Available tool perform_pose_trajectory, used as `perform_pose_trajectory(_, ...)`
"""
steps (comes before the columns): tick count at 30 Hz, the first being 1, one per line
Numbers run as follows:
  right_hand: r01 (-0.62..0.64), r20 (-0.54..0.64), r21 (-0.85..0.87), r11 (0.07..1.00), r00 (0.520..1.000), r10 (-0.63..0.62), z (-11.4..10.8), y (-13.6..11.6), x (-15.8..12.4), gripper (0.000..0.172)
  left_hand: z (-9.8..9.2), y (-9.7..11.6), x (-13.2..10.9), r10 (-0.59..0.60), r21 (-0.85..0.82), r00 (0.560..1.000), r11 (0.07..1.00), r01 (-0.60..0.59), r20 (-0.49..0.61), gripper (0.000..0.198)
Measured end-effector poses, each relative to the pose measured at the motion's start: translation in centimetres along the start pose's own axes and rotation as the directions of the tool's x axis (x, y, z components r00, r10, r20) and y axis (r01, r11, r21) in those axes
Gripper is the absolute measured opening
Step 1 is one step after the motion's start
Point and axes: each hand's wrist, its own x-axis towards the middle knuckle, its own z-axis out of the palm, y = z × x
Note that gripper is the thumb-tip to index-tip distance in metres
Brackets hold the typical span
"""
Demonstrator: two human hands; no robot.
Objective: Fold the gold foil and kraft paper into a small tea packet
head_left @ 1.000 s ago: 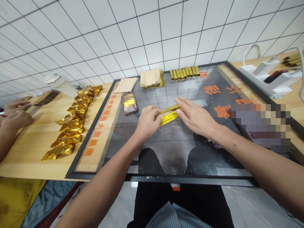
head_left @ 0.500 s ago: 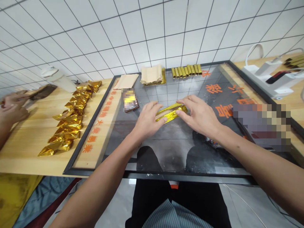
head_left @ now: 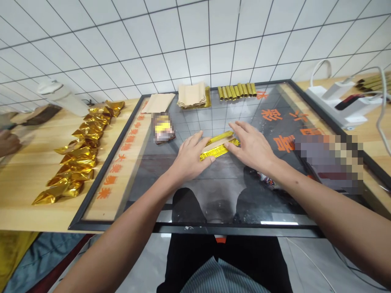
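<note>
A strip of gold foil paper (head_left: 218,148) with a pale brown inner side lies on the dark glass panel in front of me. Both of its long edges are turned up or folded inward. My left hand (head_left: 191,156) rests over the left end, its fingers stretched out along the far side and its thumb by the near edge. At the right end is my right hand (head_left: 252,146), fingers spread, with the thumb touching the paper. The palms hide both ends of the strip.
Rolled gold tubes (head_left: 236,92), a paper stack (head_left: 192,95) and a brown sheet (head_left: 159,103) line the back. Folded gold foil pieces (head_left: 81,156) stand left, near a bottle (head_left: 62,97) and another person's hand (head_left: 8,143). A power strip (head_left: 332,108) is at right.
My right hand's fingers have lifted and spread off the foil paper, and its folded edges have opened wider. The view has shifted slightly. The other person's hand has moved left.
</note>
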Motion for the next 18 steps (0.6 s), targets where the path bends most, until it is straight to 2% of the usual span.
perform_pose_trajectory(2,-0.011,-0.002,-0.001,1.0,1.0,0.011,-0.3,0.5,0.2,0.067,0.0,-0.2,0.0,0.001,-0.028,1.0,1.0,-0.001,-0.028,0.057)
perform_pose_trajectory(5,-0.013,-0.02,0.036,0.999,1.0,0.014,-0.9,0.6,0.2,0.058,-0.2,-0.5,0.1,-0.003,-0.098,0.992,0.995,-0.01,-0.129,0.047)
perform_pose_trajectory(8,-0.035,-0.027,0.095,0.995,0.999,0.038,-1.9,0.2,0.3,0.051,-0.9,-0.3,0.1,0.006,-0.151,0.97,0.988,-0.044,-0.243,0.033)
perform_pose_trajectory(10,-0.048,-0.022,0.117,0.992,0.998,0.051,-2.7,-0.1,0.3,0.046,-1.5,-0.1,0.1,-0.003,-0.168,0.959,0.985,-0.046,-0.282,0.022)
perform_pose_trajectory(14,-0.07,0.033,0.165,0.984,0.997,0.066,-3.9,-0.3,0.4,0.042,-2.1,0.4,-0.1,-0.006,-0.178,0.973,0.983,-0.036,-0.231,0.013)
perform_pose_trajectory(18,-0.098,0.11,0.191,0.977,0.991,0.078,-4.3,0.2,0.4,0.045,-2.0,0.6,-0.2,0.016,-0.083,0.988,0.996,-0.029,-0.151,0.009)
